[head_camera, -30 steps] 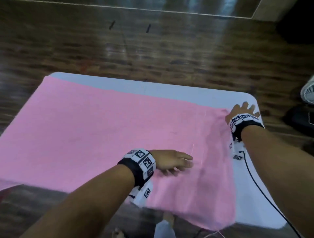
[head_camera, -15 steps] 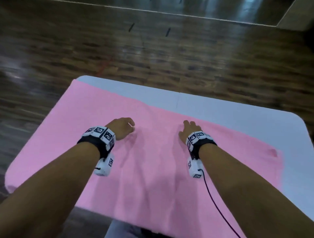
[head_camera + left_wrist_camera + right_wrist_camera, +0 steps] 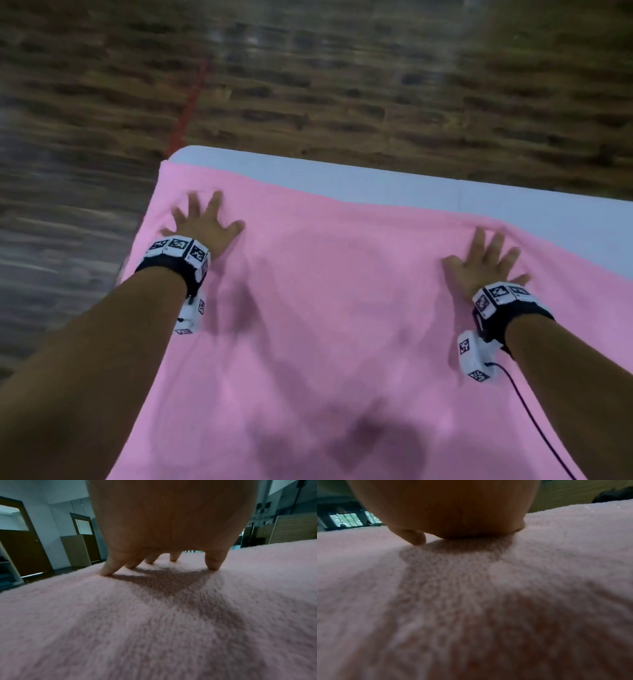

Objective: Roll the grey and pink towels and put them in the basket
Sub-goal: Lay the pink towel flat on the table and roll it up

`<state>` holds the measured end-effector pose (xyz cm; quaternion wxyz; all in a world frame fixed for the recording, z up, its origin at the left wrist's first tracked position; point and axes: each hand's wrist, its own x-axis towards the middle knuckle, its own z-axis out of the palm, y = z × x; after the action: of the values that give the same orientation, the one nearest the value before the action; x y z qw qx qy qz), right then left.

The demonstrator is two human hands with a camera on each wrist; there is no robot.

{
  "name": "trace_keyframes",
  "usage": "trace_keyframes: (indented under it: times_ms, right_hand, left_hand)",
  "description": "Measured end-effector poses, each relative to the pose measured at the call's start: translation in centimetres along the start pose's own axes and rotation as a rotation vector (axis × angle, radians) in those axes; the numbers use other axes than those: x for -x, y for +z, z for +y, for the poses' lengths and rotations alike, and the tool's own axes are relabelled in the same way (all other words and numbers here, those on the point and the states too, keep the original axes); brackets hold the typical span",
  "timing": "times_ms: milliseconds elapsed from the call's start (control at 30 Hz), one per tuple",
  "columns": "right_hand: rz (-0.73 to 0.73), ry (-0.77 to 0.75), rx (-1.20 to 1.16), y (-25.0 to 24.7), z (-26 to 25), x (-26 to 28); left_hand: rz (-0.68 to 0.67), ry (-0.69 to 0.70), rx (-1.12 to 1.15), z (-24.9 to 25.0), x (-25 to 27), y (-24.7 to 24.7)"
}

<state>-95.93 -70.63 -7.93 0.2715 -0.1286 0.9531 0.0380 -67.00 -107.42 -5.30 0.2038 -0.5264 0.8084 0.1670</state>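
The pink towel (image 3: 342, 308) lies spread flat over the white table (image 3: 411, 185). My left hand (image 3: 202, 222) presses on it near the far left corner with fingers splayed. The left wrist view shows the fingertips (image 3: 106, 572) touching the pile of the pink towel (image 3: 154, 615). Spread flat as well, my right hand (image 3: 486, 263) rests on the towel near its far edge on the right. From the right wrist, the palm lies on the pink towel (image 3: 471, 588) with the thumb (image 3: 416, 536) down. No grey towel or basket is in view.
A strip of bare white table shows beyond the towel's far edge. Dark wooden floor (image 3: 342, 85) surrounds the table, with a red line (image 3: 186, 113) on it. Doors and a shelf (image 3: 8, 566) stand in the room beyond.
Both hands have slid apart over the towel, the left toward the far left corner and the right toward the far right. Their fingers are now splayed flat. The head view shifted.
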Motion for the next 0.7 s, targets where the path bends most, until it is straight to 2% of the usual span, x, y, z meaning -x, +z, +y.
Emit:
trace_keyframes:
  times_ms: [200,433,567,700]
  right_hand:
    - [0.033,0.01,-0.024,-2.4,-2.6,-3.7]
    - [0.086,-0.029,-0.014,-4.4,-4.5,-9.0]
    - [0.146,-0.04,-0.016,-4.8,-5.1,-11.1]
    - [0.113,-0.057,0.013,-5.1,-4.8,-11.3]
  left_hand:
    - [-0.012,-0.027,0.001,2.4,-4.8,-1.9]
    - [0.042,-0.007,-0.093,4.6,-10.2,-3.7]
    - [0.02,-0.055,-0.081,5.5,-11.2,-3.9]
    - [-0.004,-0.051,-0.104,5.3,-10.7,-4.2]
